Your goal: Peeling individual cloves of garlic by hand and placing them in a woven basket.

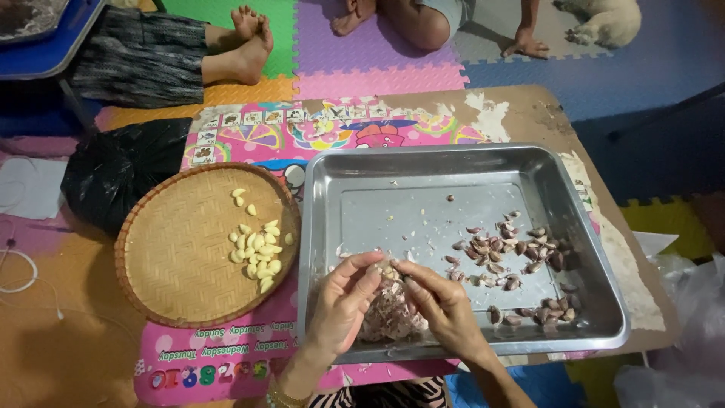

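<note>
From the head camera, the left hand (343,302) and right hand (442,306) both pinched one garlic clove (390,272), grips meeting over a pile of skins (389,313) inside the steel tray (377,162). Unpeeled cloves (521,264) lay right of the grip and peeled cloves (257,253) left in the woven basket (166,249), likely kept apart for sorting.

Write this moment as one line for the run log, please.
left hand and right hand: pinching one garlic clove | under them: peel pile in rectangular steel tray | peeled cloves: round woven bamboo tray
</note>
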